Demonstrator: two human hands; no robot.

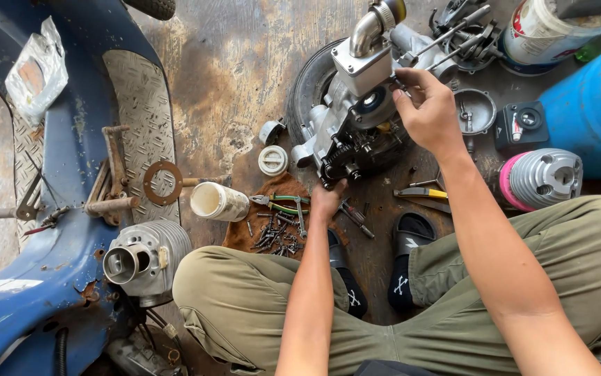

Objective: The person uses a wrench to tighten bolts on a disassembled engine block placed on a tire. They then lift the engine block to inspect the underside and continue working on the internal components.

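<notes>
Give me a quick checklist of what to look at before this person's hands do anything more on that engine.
1. Left hand steadies the engine at its lower edge: ok.
2. Right hand has fingertips on the upper part, beside the square cover: ok.
3. What the right fingers pinch: cannot tell.
4. Loose screws gathered on the brown rag: ok.
5. Green-handled pliers lie near the left hand: ok.
6. Engine sits firmly on the floor: cannot tell.

Left hand (327, 200) extended forward, fingers curled downward, right hand (429, 111) raised higher, fingers pinched, both forearms bare
</notes>
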